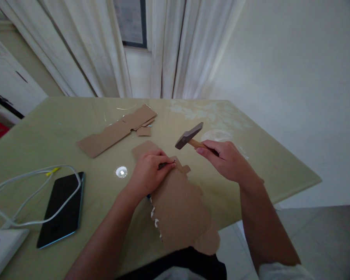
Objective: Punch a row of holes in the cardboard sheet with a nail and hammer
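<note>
My right hand is wrapped round the wooden handle of a hammer, whose grey metal head hangs above the table to the right of my left hand. My left hand rests on a piece of brown cardboard, its thumb and forefinger pinched together near the top edge. Between those fingers a small, thin, dark nail-like piece shows in part; the rest is hidden. The cardboard has ragged edges, with white bits along its left side, and reaches over the table's near edge.
Long cardboard strips and a small scrap lie farther back on the pale table. At left are a dark tablet or phone, a white cable and a white box. A round shiny disc sits beside my left hand.
</note>
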Available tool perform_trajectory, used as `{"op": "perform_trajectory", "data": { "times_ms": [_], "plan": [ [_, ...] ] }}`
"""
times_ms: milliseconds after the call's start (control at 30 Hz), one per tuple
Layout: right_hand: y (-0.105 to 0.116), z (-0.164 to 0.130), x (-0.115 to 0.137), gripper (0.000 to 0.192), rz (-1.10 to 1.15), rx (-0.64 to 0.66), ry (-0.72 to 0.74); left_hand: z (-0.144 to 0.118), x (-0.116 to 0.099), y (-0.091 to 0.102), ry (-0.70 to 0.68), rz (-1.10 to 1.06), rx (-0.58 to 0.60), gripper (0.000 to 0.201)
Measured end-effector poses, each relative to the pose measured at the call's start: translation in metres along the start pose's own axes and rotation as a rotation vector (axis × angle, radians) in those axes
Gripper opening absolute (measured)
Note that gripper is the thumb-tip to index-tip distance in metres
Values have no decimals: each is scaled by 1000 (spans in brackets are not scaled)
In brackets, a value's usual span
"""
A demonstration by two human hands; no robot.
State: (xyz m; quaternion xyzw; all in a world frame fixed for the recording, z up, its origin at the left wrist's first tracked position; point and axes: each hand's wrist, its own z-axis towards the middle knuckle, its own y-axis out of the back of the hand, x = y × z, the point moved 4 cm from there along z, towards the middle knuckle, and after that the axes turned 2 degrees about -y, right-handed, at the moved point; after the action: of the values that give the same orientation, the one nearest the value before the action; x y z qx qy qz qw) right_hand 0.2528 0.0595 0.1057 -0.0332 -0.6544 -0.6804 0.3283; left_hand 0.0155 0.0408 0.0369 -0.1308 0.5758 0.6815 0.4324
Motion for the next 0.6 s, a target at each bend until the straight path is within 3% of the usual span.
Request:
{"op": "perform_trajectory", "data": {
  "times_ms": [300, 600],
  "plan": [
    [17, -13, 30, 48, -190, 103, 57, 2, 3, -1, 31, -47, 3, 15],
    [14, -7, 32, 45, -280, 111, 67, 3, 4, -3, 35, -32, 5, 15]
  ]
}}
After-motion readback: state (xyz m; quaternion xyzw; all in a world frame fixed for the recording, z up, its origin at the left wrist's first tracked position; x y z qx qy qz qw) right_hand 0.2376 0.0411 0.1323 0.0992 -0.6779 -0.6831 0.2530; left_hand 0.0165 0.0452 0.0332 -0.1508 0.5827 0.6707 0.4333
